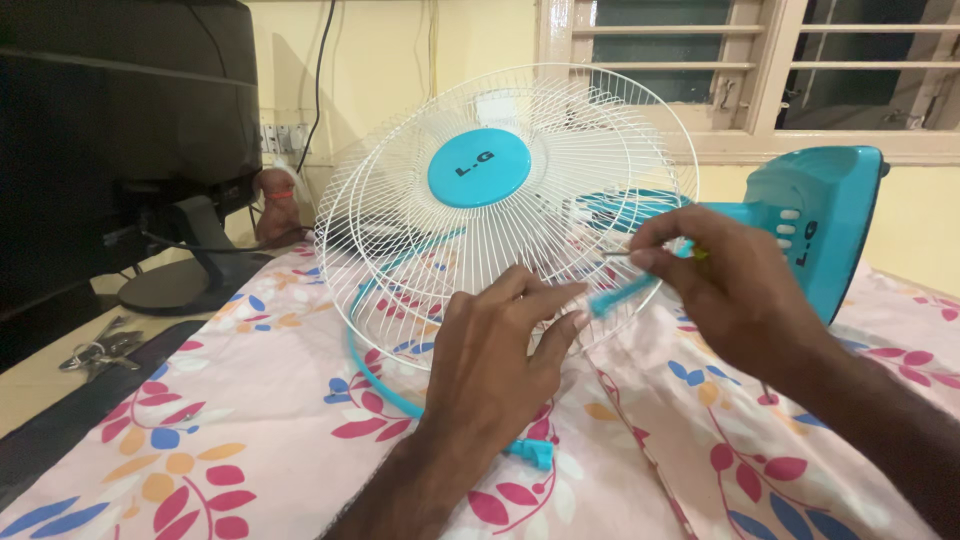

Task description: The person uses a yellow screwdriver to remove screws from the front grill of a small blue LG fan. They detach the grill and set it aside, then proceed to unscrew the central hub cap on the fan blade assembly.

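Two hands at grille [500, 210], propped upright on bed w/ fan body [815, 225] behind; left hand [495, 360] pinches blue rim clip [618, 296], right hand [720, 285] grips small screwdriver; I'd say risk = tip slipping off, grille tipping.

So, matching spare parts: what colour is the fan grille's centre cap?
Turquoise blue, on a white wire grille; the centre cap shows in the head view.
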